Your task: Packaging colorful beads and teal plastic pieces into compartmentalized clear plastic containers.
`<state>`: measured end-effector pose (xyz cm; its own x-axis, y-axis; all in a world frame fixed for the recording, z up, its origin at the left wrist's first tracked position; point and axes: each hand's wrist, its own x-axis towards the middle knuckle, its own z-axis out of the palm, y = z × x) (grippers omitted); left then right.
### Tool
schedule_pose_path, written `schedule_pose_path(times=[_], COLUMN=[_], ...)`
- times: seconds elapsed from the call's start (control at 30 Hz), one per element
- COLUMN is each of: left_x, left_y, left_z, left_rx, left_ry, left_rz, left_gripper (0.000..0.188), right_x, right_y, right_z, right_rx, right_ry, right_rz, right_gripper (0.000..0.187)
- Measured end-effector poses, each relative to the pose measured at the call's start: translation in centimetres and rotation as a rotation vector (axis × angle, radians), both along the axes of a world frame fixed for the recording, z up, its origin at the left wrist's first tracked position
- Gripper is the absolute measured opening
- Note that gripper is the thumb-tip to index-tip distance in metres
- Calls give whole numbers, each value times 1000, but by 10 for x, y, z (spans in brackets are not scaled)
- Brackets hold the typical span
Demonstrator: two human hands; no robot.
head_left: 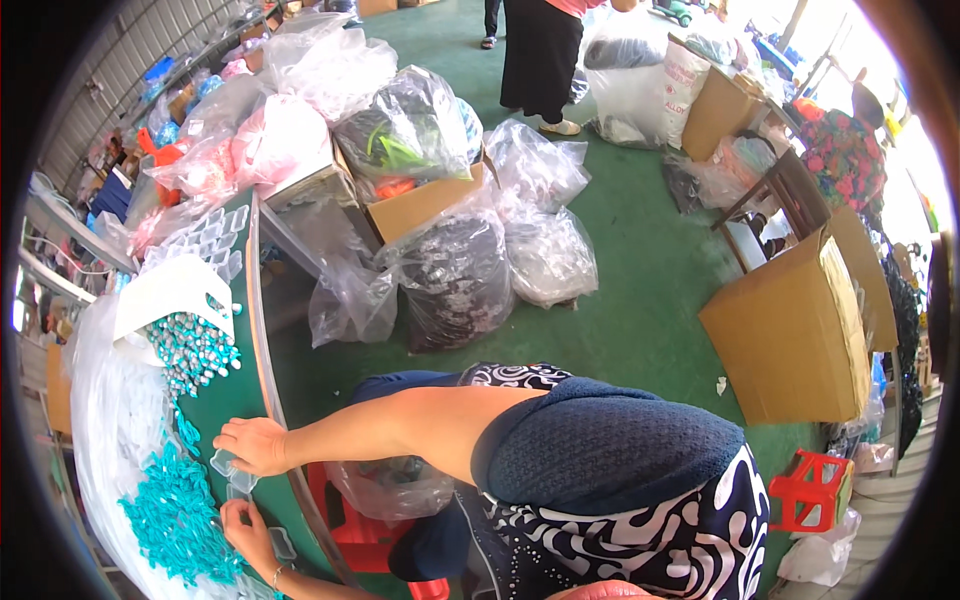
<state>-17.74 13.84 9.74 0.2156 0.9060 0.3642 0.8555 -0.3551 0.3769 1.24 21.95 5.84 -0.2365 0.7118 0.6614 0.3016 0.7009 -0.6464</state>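
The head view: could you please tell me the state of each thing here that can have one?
Left hand: fingers pressed on a clear plastic piece on the table.
Right hand: fingers gripping a clear plastic piece.
Brown carton on the floor: shut.
Carton under the bags: open, filled.
Clear bags: bulging.

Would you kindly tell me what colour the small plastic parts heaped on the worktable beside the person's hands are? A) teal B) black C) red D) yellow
A: the heap of small plastic parts on the green worktable is teal, lying just beside the two hands, which rest at small clear plastic trays.
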Motion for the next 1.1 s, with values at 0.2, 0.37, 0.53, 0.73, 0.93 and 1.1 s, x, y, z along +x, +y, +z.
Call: schedule_pose_path(times=[0.2,0.37,0.53,0.73,0.93,1.1], left_x=[0,2,-6,-5,-5,3], left_y=[-2,-2,-1,0,-2,-4], left_z=[-1,1,-5,-4,-3,3], left_rx=[-1,3,-10,-33,-42,-30], left_ry=[-25,-3,-15,-21,-36,-18], left_rz=[19,18,26,33,39,20], left_gripper=[8,8,7,7,8,9], right_x=[-1,0,-3,-1,-1,-2], right_y=[0,-1,0,0,-1,0], right_z=[0,0,-3,-1,-1,-2], right_rx=[8,-9,13,-4,14,20], right_ry=[-27,-20,-35,-57,-53,-48], right_rz=[-7,-3,10,11,9,2], right_gripper=[40,39,37,35,34,32])
